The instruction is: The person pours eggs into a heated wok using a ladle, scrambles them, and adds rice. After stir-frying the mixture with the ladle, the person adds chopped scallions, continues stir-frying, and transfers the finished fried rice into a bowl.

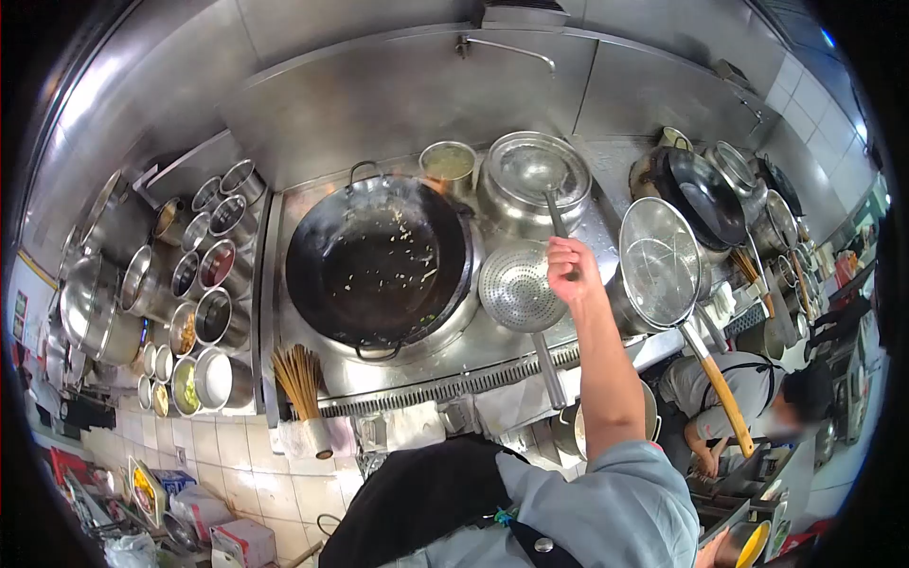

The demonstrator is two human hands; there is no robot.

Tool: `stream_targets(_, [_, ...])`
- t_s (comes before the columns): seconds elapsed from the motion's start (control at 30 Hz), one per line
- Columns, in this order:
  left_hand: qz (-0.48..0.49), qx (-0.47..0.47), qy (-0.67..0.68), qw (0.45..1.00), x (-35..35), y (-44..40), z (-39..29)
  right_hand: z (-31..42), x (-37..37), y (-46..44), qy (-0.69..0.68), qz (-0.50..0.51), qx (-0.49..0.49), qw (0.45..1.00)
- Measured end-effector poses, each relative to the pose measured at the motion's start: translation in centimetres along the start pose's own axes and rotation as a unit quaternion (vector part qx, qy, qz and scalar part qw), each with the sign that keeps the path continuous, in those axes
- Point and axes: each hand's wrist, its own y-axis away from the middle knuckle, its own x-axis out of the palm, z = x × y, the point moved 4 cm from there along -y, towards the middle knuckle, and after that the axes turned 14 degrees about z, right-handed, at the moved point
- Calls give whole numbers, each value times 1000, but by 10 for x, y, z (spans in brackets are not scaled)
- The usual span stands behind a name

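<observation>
My right hand (pixel 574 269) is closed around the handle of a ladle (pixel 555 214). The ladle reaches away from me over a round steel pot (pixel 504 214), its bowl at the pot's top. Beneath and beside the hand lies a perforated strainer (pixel 516 287), its handle pointing toward me. Left of it sits a large black wok (pixel 365 275) with scattered pale bits and a little green inside. A small steel pot of cloudy liquid (pixel 448 163) stands behind, between wok and round pot. My left hand is out of view.
A wire-mesh skimmer (pixel 660 260) with a wooden handle rests at right, before stacked black woks (pixel 705 197). A bamboo brush (pixel 301 383) stands at the stove's front left. Steel containers (pixel 218 317) crowd the left counter. A co-worker (pixel 724 393) bends over at right.
</observation>
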Motion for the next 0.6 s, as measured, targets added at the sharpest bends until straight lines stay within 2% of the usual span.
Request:
stream_targets(0.1, [11, 32, -39, 999, -29, -48, 2, -46, 38, 34, -75, 96, 30, 992])
stream_targets(0.23, [47, 102, -50, 992, -70, -151, -5, -118, 88, 84, -157, 129, 50, 978])
stream_targets(0.27, [10, 56, -177, 982, -37, -73, -75, -135, 96, 97, -167, 135, 48, 975])
stream_targets(0.3, [42, 84, -147, 985, -52, -122, -60, -153, 103, 109, -179, 133, 49, 974])
stream_targets(0.33, [-15, 120, -180, 976, -49, -118, -70, -171, 109, 120, -192, 131, 49, 971])
stream_targets(0.4, [10, 103, -189, 977, -28, -76, -98, -202, 113, 142, -207, 124, 47, 969])
stream_targets(0.47, [7, 107, -256, 961, -31, -77, -92, -227, 106, 163, -158, 95, 65, 981])
stream_targets(0.53, [7, 21, -292, 956, -40, -80, -69, -240, 102, 183, -105, 40, 87, 990])
stream_targets(0.57, [8, -22, -311, 950, -37, -73, -66, -241, 101, 192, -26, 12, 83, 996])
stream_targets(0.6, [12, -27, -314, 949, -36, -74, -61, -240, 101, 198, 55, -15, 79, 995])
